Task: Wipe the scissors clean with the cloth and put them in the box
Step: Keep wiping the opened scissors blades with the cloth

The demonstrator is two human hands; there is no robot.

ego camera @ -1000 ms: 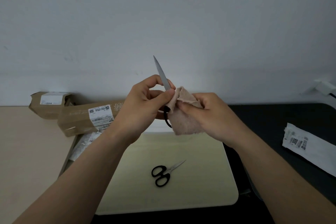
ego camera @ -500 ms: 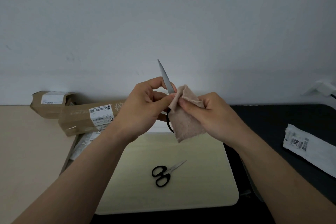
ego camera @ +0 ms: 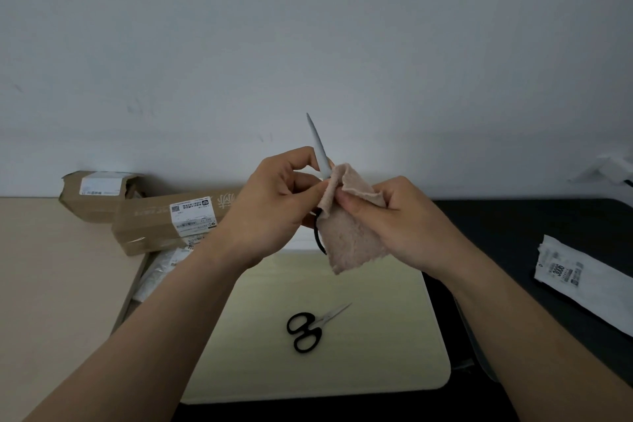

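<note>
The left hand (ego camera: 274, 212) grips grey-bladed, black-handled scissors (ego camera: 318, 151) upright above the tabletop (ego camera: 376, 370) while the right hand (ego camera: 404, 219) pinches a beige fuzzy cloth (ego camera: 349, 236) around the blade base, mid-wipe; next, probably, stroking toward the tip.

Beige cloth (ego camera: 352, 233); black-handled scissors (ego camera: 306, 329) on pale-yellow board (ego camera: 376, 353).

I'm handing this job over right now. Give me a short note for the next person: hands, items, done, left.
Left hand: holds the raised scissors, blade pointing up.
Right hand: pinches the beige cloth around the blade's base.
A second pair of black-handled scissors lies on the pale board, untouched.
Done: wiping of the held pair under way.
Left: finish wiping, box them. I can't tell which box is meant; cardboard boxes lie to the left.
</note>
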